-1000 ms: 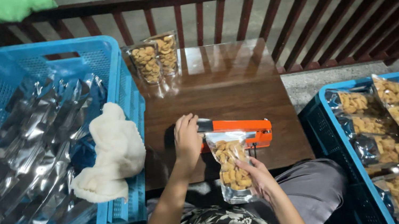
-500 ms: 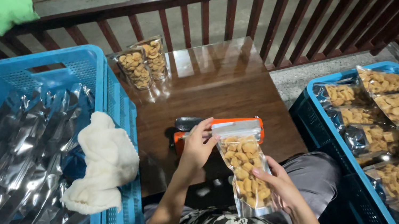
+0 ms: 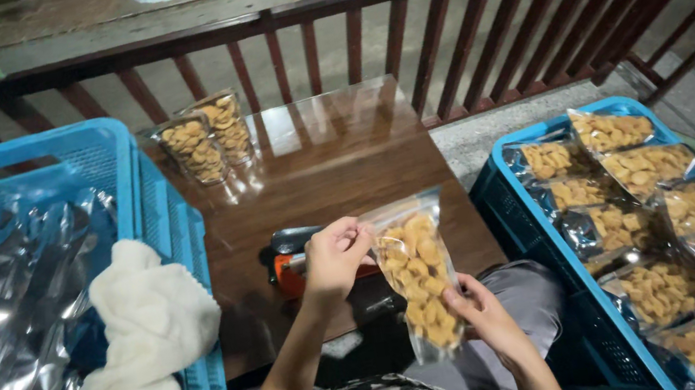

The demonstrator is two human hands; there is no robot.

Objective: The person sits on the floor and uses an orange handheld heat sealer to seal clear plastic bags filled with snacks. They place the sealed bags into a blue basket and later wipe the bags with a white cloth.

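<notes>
A clear pouch of yellow snack pieces (image 3: 419, 276) stands upright in the air over the near edge of the wooden table (image 3: 323, 161). My left hand (image 3: 334, 256) pinches its upper left corner. My right hand (image 3: 482, 314) supports its lower right side from below. Just behind the pouch, an orange and black heat sealer (image 3: 293, 262) lies on the table, partly hidden by my left hand and the pouch.
Two filled pouches (image 3: 207, 137) stand at the table's far left. A blue crate (image 3: 142, 192) on the left holds silvery empty bags and a white cloth (image 3: 147, 329). A blue crate (image 3: 517, 215) on the right holds several filled pouches. A wooden railing (image 3: 396, 36) runs behind.
The pouch has come off the sealer and been lifted toward me. My left hand left the sealer and took the pouch's top corner. The view shifted left.
</notes>
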